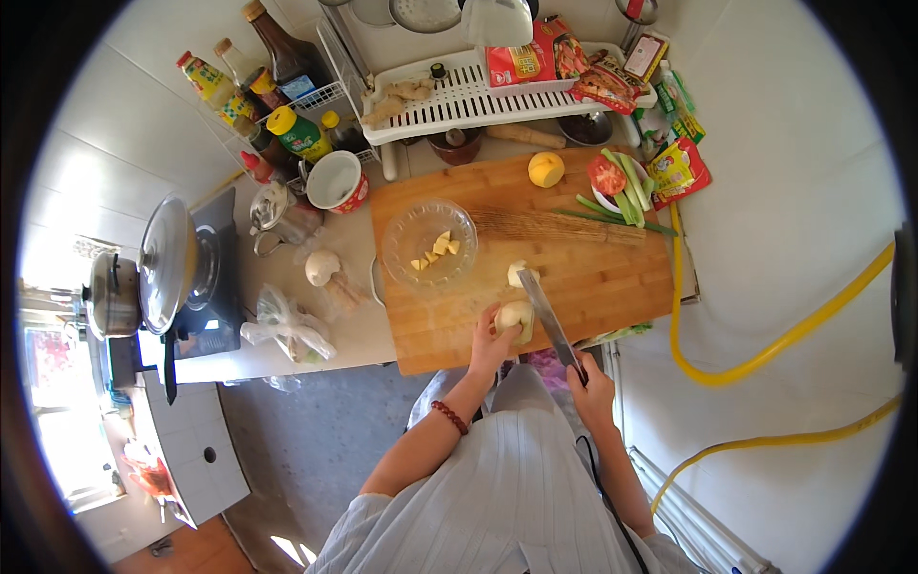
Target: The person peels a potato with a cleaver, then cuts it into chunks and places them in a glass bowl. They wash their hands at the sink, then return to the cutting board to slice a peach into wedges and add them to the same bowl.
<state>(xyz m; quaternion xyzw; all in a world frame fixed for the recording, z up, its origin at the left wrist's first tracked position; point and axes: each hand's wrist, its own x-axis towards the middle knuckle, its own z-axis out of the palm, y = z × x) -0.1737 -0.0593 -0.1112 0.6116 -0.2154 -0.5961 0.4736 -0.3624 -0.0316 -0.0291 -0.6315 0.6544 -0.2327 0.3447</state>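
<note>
My left hand (491, 342) is closed around a pale, peeled, potato-like piece (514, 320) at the cutting board's near edge. In my right hand (593, 390) is a kitchen knife (548, 316), its blade slanting up and left over the wooden board (602, 287). The blade's tip reaches a smaller pale chunk (517, 273) just beyond the held piece. To the left sits a clear bowl (390, 256) with several yellow chunks (441, 245) in it.
A bundle of thin brown sticks (555, 227) lies across the board. Behind it are a round yellow piece (546, 169) and a bowl of cut tomato (606, 176) and green stalks. A white-and-red tub (337, 182), bottles and a stove with a lidded pan (164, 268) stand left.
</note>
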